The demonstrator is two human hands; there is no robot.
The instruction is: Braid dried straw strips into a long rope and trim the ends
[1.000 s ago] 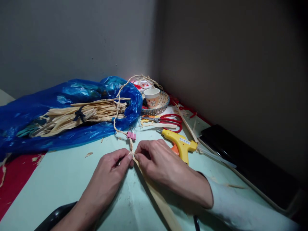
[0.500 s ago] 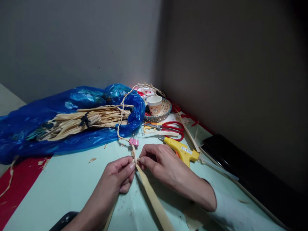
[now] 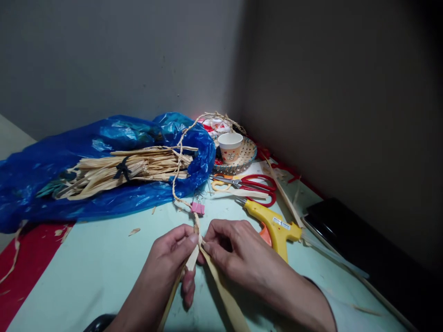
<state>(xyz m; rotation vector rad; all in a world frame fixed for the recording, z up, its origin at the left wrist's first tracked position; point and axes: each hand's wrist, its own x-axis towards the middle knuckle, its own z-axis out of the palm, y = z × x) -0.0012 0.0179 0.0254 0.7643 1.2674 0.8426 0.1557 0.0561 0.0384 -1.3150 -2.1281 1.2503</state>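
Observation:
Between my two hands a braid of pale dried husk-like strips (image 3: 197,226) runs down from a pink binder clip (image 3: 198,208). My left hand (image 3: 176,258) pinches the strips at the braid's lower end, with a short pale flap (image 3: 192,259) showing below the thumb. On the other side my right hand (image 3: 238,251) is closed, thumb and forefinger on the strips at the same spot. A long flat strip (image 3: 224,295) trails from there toward the bottom edge, and a narrower one passes under my left hand. Beyond the clip, the thin finished cord (image 3: 176,182) curves up and back.
A blue plastic bag (image 3: 104,133) with a tied bundle of dried strips (image 3: 138,168) lies at back left. A paper cup (image 3: 230,148) stands in a woven basket (image 3: 252,154). Red-handled scissors (image 3: 258,182), a yellow glue gun (image 3: 273,223) and a black object (image 3: 346,226) are on the right.
The view has shifted slightly, closer to the table. A short pale flap now shows below my left thumb, and my left fingers have loosened downward. Both hands stay at the braid's end.

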